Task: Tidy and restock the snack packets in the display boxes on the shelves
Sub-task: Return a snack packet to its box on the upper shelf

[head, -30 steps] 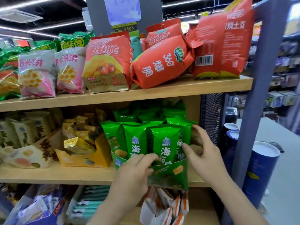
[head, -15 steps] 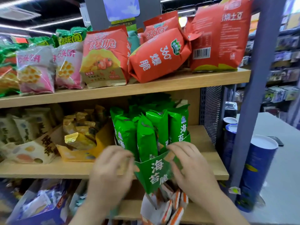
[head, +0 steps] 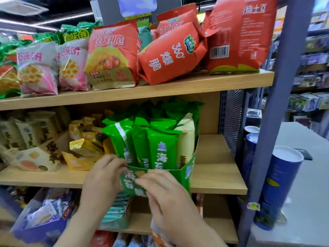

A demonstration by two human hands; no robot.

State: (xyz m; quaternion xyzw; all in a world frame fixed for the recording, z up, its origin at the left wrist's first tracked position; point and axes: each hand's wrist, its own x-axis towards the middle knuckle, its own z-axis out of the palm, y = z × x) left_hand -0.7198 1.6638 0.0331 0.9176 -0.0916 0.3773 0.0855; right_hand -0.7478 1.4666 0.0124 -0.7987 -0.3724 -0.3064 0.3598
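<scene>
— Head view: where did the green cardboard display box (head: 187, 173) sit?

— At the wooden middle shelf's (head: 217, 168) near edge. It seemingly ran near to far, with green foil snack packets (head: 160, 148) upright inside.

— The grip?

— The left hand (head: 103, 177) pinched the front-left corner. The right hand (head: 165, 191) lay across the front; I couldn't tell its hold. Both were equally near.

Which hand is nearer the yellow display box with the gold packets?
Left. The left hand is just right of the yellow display box, at the green display box's left corner; the right hand lies further right, across that box's front.
</scene>
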